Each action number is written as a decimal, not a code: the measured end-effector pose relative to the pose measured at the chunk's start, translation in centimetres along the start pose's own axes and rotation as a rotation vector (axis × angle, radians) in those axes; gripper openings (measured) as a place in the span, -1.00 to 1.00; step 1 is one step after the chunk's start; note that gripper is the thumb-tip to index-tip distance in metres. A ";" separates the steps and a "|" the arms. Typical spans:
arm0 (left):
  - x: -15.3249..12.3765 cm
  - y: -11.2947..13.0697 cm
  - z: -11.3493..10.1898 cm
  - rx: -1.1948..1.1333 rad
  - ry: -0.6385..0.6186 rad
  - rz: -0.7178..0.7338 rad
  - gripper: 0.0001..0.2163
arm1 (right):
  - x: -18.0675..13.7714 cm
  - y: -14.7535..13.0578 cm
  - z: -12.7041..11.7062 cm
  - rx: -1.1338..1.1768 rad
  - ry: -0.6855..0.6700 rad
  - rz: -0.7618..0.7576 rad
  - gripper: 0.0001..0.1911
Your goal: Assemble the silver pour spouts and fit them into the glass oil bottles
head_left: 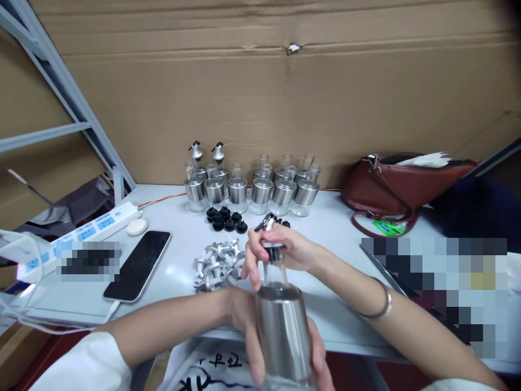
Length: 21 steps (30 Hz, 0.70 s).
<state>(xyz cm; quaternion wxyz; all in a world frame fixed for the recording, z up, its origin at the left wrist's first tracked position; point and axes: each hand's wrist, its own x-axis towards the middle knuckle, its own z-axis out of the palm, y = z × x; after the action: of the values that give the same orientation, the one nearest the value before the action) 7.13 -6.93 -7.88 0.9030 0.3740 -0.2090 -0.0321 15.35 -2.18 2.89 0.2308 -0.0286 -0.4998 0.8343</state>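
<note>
A glass bottle with a brushed-steel sleeve stands close to me at the table's front edge, slightly tilted. Wrapped around its lower body is my left hand, thumb in front and fingers on the far side. At the neck, my right hand grips the pourer stopper, whose dark lever shows above the fingers. The stopper sits in or at the bottle's mouth; how deep is hidden by the fingers. Beyond my hands lie a pile of silver pourer parts and several black rubber stoppers.
Several similar bottles stand in rows against the cardboard wall, two with pourers fitted. To the left are a phone, a white round case and a power strip. A brown handbag rests at the right.
</note>
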 end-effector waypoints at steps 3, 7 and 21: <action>0.0 -2.2 -1.0 0.010 -0.099 0.180 -0.38 | 0.4 0.8 1.1 0.118 -0.004 -0.059 -0.70; -0.1 -3.2 -1.7 0.050 -0.173 0.242 -0.35 | 0.7 0.9 2.0 0.129 0.116 -0.129 -0.68; 0.9 -4.5 -2.3 0.058 -0.277 0.468 -0.45 | 0.2 0.9 4.3 0.149 0.331 -0.095 -0.72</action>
<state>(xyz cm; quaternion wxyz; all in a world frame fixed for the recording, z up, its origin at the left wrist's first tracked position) 9.31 -8.82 -12.07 0.8377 0.3332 -0.4119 0.1326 13.70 -6.02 4.35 0.3505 -0.1249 -0.3928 0.8410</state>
